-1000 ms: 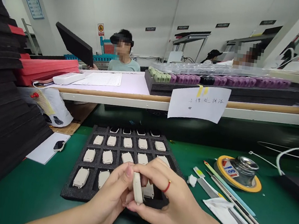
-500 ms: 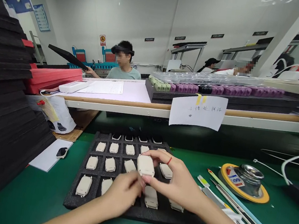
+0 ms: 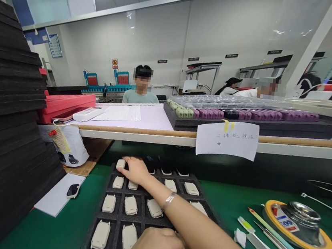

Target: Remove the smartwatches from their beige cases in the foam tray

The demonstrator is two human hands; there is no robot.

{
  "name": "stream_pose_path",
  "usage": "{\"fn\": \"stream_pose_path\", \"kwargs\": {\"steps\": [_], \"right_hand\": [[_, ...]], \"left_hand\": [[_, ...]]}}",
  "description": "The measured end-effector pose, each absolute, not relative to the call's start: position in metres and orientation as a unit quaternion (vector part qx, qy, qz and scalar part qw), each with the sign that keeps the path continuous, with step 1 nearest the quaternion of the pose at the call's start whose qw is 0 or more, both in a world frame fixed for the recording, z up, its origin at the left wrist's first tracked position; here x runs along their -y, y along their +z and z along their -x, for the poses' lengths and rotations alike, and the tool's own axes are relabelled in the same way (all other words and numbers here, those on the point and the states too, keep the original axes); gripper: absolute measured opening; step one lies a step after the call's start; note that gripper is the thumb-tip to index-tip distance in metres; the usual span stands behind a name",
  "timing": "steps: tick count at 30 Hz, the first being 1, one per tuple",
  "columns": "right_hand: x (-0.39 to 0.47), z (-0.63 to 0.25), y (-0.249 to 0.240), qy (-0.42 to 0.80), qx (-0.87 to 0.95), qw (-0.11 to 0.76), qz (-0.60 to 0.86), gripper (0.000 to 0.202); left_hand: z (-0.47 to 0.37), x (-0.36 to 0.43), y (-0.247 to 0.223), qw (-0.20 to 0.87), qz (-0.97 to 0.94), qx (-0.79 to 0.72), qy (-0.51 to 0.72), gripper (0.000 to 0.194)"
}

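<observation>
A black foam tray [image 3: 117,217] holds several off-white watch cases in its compartments, most lying with their plain backs up. My right hand [image 3: 136,171] reaches across to the tray's far left corner. Its thumb and fingers grip one watch case [image 3: 121,164] at that corner compartment. Low over the near part of the tray is my left hand [image 3: 159,248], fingers curled in. An off-white edge shows beside those fingertips, but what they hold, if anything, is hidden. My right forearm covers several middle compartments. Dark-screened cases [image 3: 166,172] sit in the far row.
Left stands a tall stack of black foam sheets [image 3: 5,100]. A watch [image 3: 73,190] lies on white paper. At right are a yellow-rimmed dispenser [image 3: 300,226], a brush [image 3: 246,224], and long thin tools. A shelf [image 3: 152,135] runs behind; a person [image 3: 141,95] sits beyond.
My right hand has moved from mid-tray to the far left corner. My left hand has dropped lower and nearer. The view has tilted up, and the person opposite no longer holds up a black sheet.
</observation>
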State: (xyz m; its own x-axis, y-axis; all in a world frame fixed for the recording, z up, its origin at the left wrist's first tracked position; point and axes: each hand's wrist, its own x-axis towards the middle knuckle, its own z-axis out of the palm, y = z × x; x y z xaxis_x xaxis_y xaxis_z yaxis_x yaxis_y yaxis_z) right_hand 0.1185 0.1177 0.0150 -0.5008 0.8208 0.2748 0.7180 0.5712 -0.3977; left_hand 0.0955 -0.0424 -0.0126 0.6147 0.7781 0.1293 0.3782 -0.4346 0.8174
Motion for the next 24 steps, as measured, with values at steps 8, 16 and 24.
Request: {"fn": "stream_pose_path", "kwargs": {"steps": [8,16,24], "right_hand": [[-0.116,-0.133,-0.010,0.071,0.862,0.213,0.456,0.032],[-0.119,-0.224,-0.003,0.019,0.774,0.198,0.601,0.030],[-0.127,-0.257,-0.005,0.038,0.731,0.165,0.661,0.030]], "left_hand": [[-0.096,0.038,-0.017,0.377,-0.818,-0.381,0.208,0.004],[-0.091,0.033,0.020,0.343,-0.821,-0.434,0.142,0.016],[-0.063,-0.083,0.043,0.155,-0.748,-0.628,0.148,0.027]]}}
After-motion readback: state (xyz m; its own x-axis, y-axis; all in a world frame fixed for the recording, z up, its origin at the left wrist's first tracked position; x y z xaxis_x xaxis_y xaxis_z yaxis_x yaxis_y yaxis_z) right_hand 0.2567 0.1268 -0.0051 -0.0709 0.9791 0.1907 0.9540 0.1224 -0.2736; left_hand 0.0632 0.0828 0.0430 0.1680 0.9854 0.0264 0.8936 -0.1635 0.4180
